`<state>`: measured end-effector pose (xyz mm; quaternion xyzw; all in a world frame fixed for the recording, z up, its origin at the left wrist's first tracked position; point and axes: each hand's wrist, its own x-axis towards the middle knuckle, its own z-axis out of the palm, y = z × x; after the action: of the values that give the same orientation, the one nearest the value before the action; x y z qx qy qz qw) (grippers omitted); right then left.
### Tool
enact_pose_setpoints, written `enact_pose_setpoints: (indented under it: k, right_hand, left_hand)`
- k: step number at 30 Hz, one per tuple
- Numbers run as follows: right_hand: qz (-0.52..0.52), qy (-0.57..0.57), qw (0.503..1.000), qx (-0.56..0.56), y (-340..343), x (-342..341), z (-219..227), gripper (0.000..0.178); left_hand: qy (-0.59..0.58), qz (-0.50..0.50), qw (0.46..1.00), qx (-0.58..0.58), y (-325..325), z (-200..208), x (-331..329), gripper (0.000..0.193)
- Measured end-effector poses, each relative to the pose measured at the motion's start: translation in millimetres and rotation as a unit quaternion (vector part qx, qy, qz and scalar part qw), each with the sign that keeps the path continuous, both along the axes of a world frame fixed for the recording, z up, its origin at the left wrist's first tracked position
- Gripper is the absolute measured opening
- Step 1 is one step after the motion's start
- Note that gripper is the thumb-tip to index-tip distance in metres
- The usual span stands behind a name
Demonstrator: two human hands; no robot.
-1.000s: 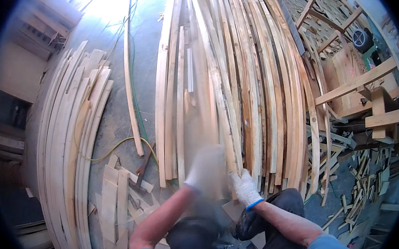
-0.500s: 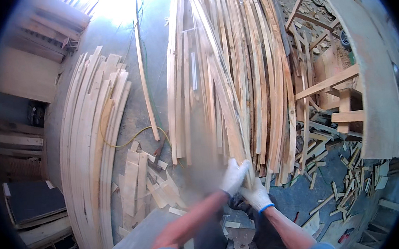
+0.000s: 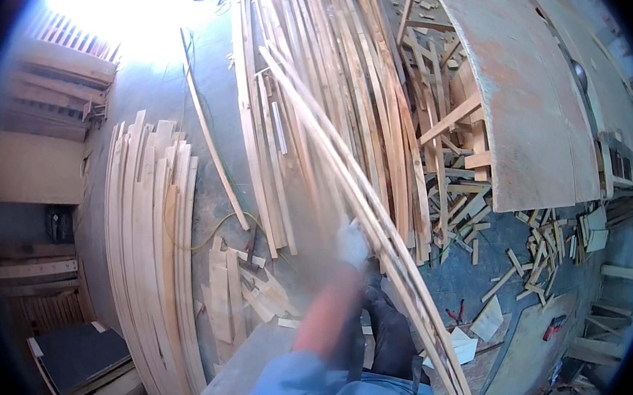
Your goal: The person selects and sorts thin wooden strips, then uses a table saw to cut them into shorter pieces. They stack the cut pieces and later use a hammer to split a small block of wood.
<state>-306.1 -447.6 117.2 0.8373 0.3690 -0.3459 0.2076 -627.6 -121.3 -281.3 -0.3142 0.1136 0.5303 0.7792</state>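
Reaching forward; left hand [image 3: 353, 245] seemingly against boards [image 3: 415, 286]

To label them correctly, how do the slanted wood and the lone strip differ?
The slanted wood crosses over the pile; the lone strip lies apart on the floor. The slanted wood is beside the left hand; the lone strip is away from it. Both are long, narrow and pale.

The long planks [image 3: 408, 264] run off the lower edge; the left hand [image 3: 352, 245] is blurred, its fingers perhaps partly hidden; nearby boards [image 3: 309, 191] look smeared.
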Motion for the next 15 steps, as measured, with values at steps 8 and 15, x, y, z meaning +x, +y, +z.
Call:
enact_pose_setpoints:
  k: [8,15]
  right_hand:
    - [-0.038,-0.018,0.991,-0.129,-74.0,-7.1,60.6,0.065]
    - [-0.065,0.045,0.967,-0.241,-171.5,11.0,67.5,0.065]
  left_hand:
    - [0.432,-0.15,0.889,0.002,28.7,192.3,-18.9,0.058]
    - [0.561,-0.143,0.781,0.236,4.8,194.0,-9.7,0.059]
